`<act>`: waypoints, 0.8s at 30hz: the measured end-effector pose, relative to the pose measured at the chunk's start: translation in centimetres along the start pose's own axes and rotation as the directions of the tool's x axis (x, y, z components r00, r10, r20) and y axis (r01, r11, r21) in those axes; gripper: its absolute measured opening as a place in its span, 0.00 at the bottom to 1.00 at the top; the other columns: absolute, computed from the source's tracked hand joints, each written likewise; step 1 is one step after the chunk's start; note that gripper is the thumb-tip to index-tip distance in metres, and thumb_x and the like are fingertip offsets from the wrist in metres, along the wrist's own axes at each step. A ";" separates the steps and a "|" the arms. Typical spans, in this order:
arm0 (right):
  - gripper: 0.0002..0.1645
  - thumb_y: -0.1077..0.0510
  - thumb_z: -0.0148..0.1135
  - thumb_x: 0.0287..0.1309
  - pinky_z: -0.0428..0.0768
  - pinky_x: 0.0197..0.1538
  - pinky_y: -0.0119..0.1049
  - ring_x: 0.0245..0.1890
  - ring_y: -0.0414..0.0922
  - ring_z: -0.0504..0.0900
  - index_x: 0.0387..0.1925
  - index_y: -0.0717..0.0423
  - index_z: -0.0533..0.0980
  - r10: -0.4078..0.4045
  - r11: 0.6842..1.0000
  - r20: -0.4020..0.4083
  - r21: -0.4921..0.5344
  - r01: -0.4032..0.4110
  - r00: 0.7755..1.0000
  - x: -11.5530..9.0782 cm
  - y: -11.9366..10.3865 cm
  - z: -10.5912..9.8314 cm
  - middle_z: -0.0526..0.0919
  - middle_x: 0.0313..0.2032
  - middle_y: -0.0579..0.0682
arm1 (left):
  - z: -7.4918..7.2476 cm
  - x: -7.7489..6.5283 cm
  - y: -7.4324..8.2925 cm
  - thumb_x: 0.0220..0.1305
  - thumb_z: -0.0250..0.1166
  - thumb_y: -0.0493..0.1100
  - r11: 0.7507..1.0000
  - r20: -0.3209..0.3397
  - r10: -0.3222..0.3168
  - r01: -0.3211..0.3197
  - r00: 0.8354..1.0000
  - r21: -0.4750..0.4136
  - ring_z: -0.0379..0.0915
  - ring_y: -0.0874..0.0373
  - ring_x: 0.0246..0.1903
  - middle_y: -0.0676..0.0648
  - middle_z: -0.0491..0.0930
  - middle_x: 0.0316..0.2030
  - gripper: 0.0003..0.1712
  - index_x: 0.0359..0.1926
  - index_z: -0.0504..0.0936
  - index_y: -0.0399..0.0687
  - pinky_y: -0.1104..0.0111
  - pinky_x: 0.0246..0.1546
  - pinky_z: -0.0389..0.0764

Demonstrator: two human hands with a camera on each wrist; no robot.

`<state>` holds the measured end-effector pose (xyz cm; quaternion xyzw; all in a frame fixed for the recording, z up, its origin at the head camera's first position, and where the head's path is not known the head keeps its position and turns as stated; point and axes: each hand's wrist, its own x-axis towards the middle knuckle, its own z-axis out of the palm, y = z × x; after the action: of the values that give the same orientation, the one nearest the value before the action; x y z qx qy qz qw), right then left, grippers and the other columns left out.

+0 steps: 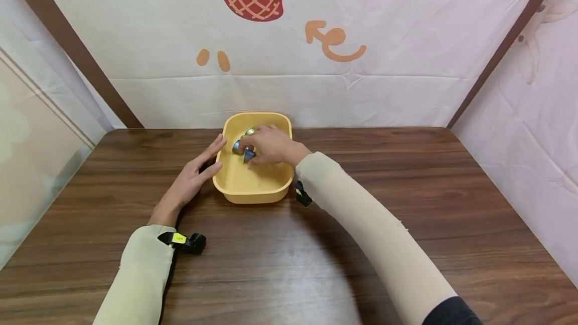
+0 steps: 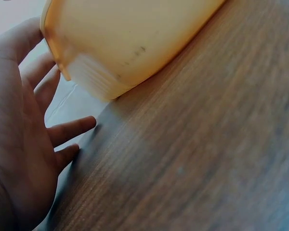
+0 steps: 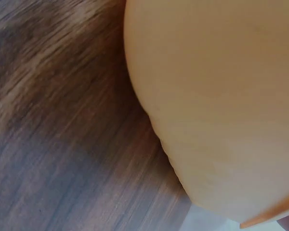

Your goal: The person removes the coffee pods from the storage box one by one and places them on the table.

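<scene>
By the worktop's (image 1: 406, 189) far edge, I saw the left hand (image 1: 189, 179), fingers spread, touching the yellow tub (image 1: 253, 198), likely steadying it; right hand (image 1: 273, 148) bent over pods (image 1: 249, 155), grip unclear.

Left arm: one, in a pale greenish-cream fabric sleeve (image 1: 142, 270), entering from the lower left of the head view and slanting up and to the right. Wrist bare past the cuff. Left hand (image 1: 188, 178): fingers extended forward and spread, thumb set apart from them; the left wrist view shows all the digits fanned, with clear gaps between some.

Right arm: one, in a cream fabric sleeve (image 1: 368, 222), black fabric (image 1: 453, 312) at its upper end, reaching from the lower right up and to the left. Right hand (image 1: 273, 147): back uppermost, fingers bent downward, thumb side nearer the body; fingertips partly hidden, grip unclear.
</scene>
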<state>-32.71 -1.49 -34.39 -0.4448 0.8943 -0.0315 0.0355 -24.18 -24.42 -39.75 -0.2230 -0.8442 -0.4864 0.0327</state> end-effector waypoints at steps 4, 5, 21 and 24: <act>0.21 0.43 0.71 0.51 0.68 0.47 0.41 0.43 0.42 0.73 0.48 0.37 0.78 -0.019 0.999 0.012 0.035 0.019 1.000 0.0 -0.1 -0.1 0.79 0.40 0.37 | 0.0 0.1 -0.6 0.72 0.53 0.40 1.000 -0.001 0.008 -0.008 1.000 -0.008 0.43 0.61 0.71 0.60 0.47 0.73 0.31 0.73 0.59 0.56 0.47 0.66 0.46; 0.21 0.44 0.72 0.50 0.69 0.45 0.40 0.42 0.42 0.73 0.47 0.37 0.79 -0.023 0.999 0.014 0.041 0.022 1.000 0.0 -0.1 -0.1 0.79 0.39 0.37 | 0.0 0.2 -0.6 0.72 0.54 0.40 1.000 -0.002 0.010 -0.010 1.000 -0.008 0.43 0.61 0.71 0.60 0.47 0.73 0.31 0.73 0.59 0.56 0.47 0.66 0.47; 0.15 0.52 0.73 0.50 0.71 0.39 0.32 0.32 0.40 0.72 0.40 0.48 0.79 -0.153 0.971 -0.001 0.184 0.150 0.988 0.7 -0.1 0.4 0.79 0.35 0.42 | 0.0 -0.4 2.7 0.70 0.53 0.36 0.999 0.003 0.000 0.000 1.000 -0.037 0.40 0.50 0.72 0.44 0.46 0.74 0.31 0.72 0.58 0.45 0.44 0.66 0.44; 0.14 0.52 0.73 0.50 0.71 0.38 0.31 0.31 0.39 0.72 0.38 0.48 0.79 -0.157 0.969 -0.005 0.194 0.155 0.988 0.8 -0.1 0.3 0.79 0.34 0.42 | -0.1 -0.6 3.5 0.71 0.53 0.35 1.000 0.006 -0.007 0.007 1.000 -0.028 0.40 0.49 0.72 0.43 0.46 0.74 0.31 0.72 0.58 0.44 0.44 0.66 0.44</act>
<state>-33.02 -2.18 -34.75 -0.5084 0.8491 -0.1188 0.0808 -22.27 -23.17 -37.06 -0.2218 -0.8383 -0.4975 0.0256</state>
